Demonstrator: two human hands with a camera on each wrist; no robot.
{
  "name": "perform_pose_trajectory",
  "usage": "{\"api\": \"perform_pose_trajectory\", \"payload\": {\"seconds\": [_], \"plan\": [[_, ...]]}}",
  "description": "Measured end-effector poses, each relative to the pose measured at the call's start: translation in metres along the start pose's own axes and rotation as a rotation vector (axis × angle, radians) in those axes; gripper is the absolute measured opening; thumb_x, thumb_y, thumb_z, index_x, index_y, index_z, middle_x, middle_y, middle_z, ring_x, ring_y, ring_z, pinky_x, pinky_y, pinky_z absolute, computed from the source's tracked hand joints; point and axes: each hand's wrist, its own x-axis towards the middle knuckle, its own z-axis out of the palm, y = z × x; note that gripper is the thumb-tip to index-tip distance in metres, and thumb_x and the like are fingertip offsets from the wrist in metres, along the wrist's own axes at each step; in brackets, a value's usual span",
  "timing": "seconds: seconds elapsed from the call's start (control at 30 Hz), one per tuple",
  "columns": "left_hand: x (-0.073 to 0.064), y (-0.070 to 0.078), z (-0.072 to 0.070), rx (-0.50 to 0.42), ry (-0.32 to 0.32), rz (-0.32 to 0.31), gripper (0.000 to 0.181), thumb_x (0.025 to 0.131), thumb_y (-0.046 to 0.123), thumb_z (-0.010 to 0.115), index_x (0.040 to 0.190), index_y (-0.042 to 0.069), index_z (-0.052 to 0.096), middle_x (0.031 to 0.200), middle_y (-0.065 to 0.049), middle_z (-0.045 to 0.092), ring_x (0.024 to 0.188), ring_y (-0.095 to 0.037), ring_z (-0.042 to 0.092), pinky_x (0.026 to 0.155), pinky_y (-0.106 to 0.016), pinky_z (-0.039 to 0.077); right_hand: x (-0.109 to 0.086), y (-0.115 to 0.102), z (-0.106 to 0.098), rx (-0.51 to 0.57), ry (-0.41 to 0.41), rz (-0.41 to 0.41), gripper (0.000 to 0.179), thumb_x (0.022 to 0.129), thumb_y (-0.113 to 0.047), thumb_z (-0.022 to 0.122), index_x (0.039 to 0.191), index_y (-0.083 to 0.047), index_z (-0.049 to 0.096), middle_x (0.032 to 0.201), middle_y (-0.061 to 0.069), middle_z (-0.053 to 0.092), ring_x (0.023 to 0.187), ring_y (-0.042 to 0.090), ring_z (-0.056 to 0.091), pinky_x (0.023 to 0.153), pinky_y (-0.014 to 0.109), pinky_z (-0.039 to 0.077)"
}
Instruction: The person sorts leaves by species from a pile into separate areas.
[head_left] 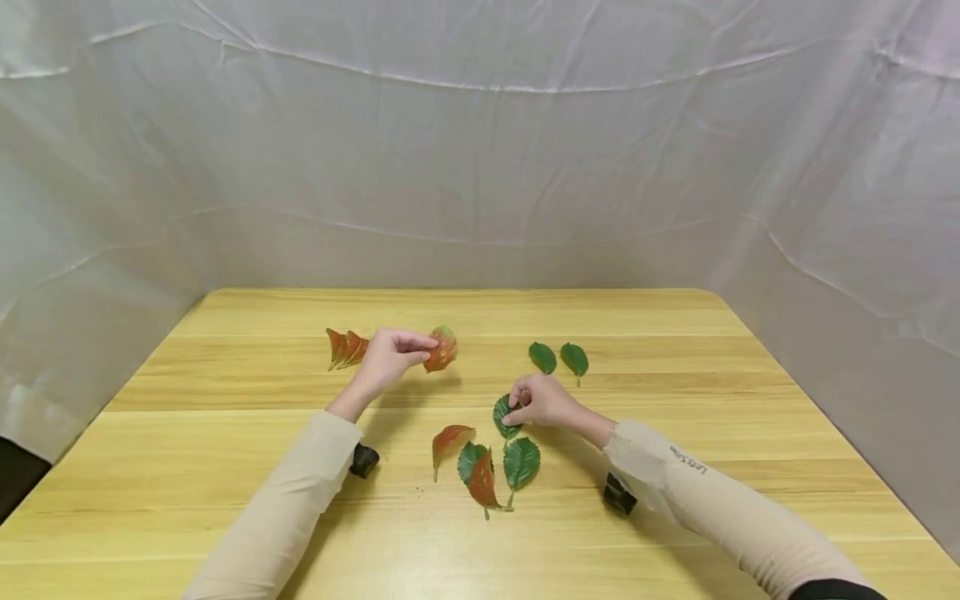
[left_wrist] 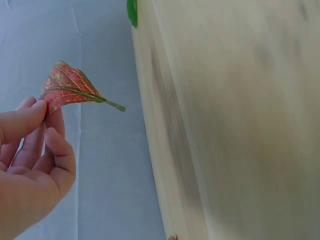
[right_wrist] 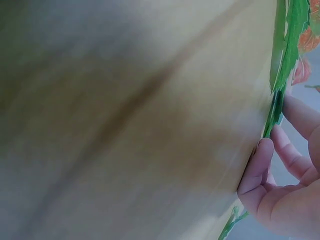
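My left hand (head_left: pixel 392 358), raised above the table, pinches a red leaf (head_left: pixel 442 350) with a greenish edge between thumb and fingertips. The left wrist view shows the same leaf's pale veins and its short green stem pointing away from the left hand (left_wrist: pixel 37 155). At the middle of the table, my right hand (head_left: pixel 550 400) has its thumb and curled fingers at a dark green leaf (head_left: pixel 506 427) with a toothed edge, gripping its side. Seen from the right wrist, that green leaf (right_wrist: pixel 273 116) lies edge-on at the fingertips of the right hand (right_wrist: pixel 290 175), low at the tabletop.
Overlapping red leaves (head_left: pixel 345 347) lie left of my left hand. Two green leaves (head_left: pixel 574 358) lie side by side at the back right. Nearer me are a green leaf (head_left: pixel 522 463), a red leaf (head_left: pixel 482 482) over another green one, and a curved red leaf (head_left: pixel 450 437).
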Motion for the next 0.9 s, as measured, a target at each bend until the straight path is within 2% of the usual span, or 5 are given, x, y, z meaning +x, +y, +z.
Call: {"api": "perform_pose_trajectory", "payload": {"seconds": [0.17,0.33,0.47,0.7,0.9], "plan": [[0.002,-0.005,-0.008,0.104,0.037,-0.022,0.02,0.082,-0.004,0.06,0.1,-0.001,0.067,0.102,-0.016,0.063,0.088,-0.025,0.061,0.073,-0.033,0.05,0.0,0.0,0.0,0.019,0.0,0.018,0.02,0.07,-0.012,0.076,0.077,-0.004,0.059,0.062,0.0,0.05,0.047,0.008,0.042,0.045,0.021,0.039],[0.005,-0.009,-0.016,0.165,0.024,-0.02,0.017,0.084,-0.002,0.058,0.098,-0.003,0.067,0.1,-0.017,0.063,0.088,-0.026,0.06,0.074,-0.035,0.049,-0.001,-0.001,-0.001,0.04,-0.002,0.044,0.02,0.071,-0.011,0.075,0.079,-0.004,0.059,0.066,0.002,0.052,0.048,0.009,0.044,0.045,0.022,0.04],[0.009,-0.009,-0.025,0.222,0.012,-0.046,0.016,0.084,0.0,0.059,0.097,-0.002,0.068,0.1,-0.017,0.063,0.09,-0.027,0.06,0.075,-0.035,0.049,0.0,-0.001,-0.001,0.036,0.001,0.055,0.019,0.071,-0.01,0.075,0.08,-0.004,0.059,0.071,0.003,0.053,0.05,0.01,0.046,0.046,0.023,0.041],[0.016,-0.012,-0.041,0.325,0.008,-0.119,0.015,0.084,0.001,0.059,0.096,-0.002,0.068,0.098,-0.017,0.063,0.091,-0.028,0.059,0.076,-0.036,0.048,0.0,0.0,-0.001,0.031,0.007,0.05,0.019,0.072,-0.01,0.074,0.08,-0.004,0.059,0.068,0.003,0.052,0.05,0.01,0.045,0.046,0.023,0.04],[0.021,-0.015,-0.05,0.383,0.009,-0.119,0.014,0.084,0.0,0.058,0.094,-0.004,0.068,0.096,-0.019,0.064,0.089,-0.03,0.059,0.076,-0.038,0.048,0.0,-0.001,-0.001,0.029,0.013,0.047,0.018,0.072,-0.01,0.074,0.081,-0.004,0.059,0.064,0.002,0.051,0.049,0.009,0.044,0.046,0.022,0.038]]}}
